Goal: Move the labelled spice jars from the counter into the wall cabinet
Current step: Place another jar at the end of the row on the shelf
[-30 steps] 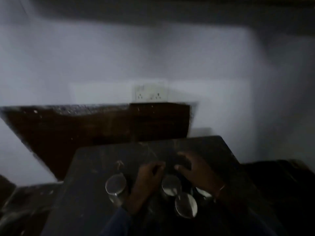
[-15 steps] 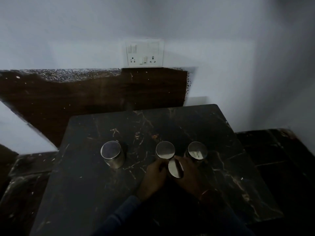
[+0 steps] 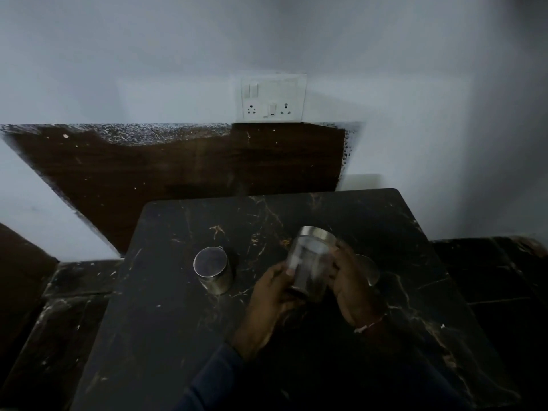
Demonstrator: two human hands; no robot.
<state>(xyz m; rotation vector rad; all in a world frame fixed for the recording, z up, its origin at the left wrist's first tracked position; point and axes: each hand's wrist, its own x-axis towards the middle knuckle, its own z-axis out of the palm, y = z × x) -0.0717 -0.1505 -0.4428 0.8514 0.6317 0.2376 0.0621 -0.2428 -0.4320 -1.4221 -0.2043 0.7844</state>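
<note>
Holding: the tilted jar (image 3: 310,264), clear glass with a steel lid pointing away, is gripped over the counter (image 3: 166,307).
Left hand (image 3: 274,292): fingers curled round the jar's lower side.
Right hand (image 3: 351,281): fingers wrapped round the opposite side.
Second jar (image 3: 212,269): upright on the counter, apart to the left.
Third jar (image 3: 370,269): partly hidden behind the right hand.
Wall: socket plate (image 3: 272,97).

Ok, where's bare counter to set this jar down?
Bare: the counter strip behind the jars, and near-left, in front of the lone jar. Crowded: the middle, where left hand and right hand hold the lifted jar, another jar half-hidden behind.
</note>
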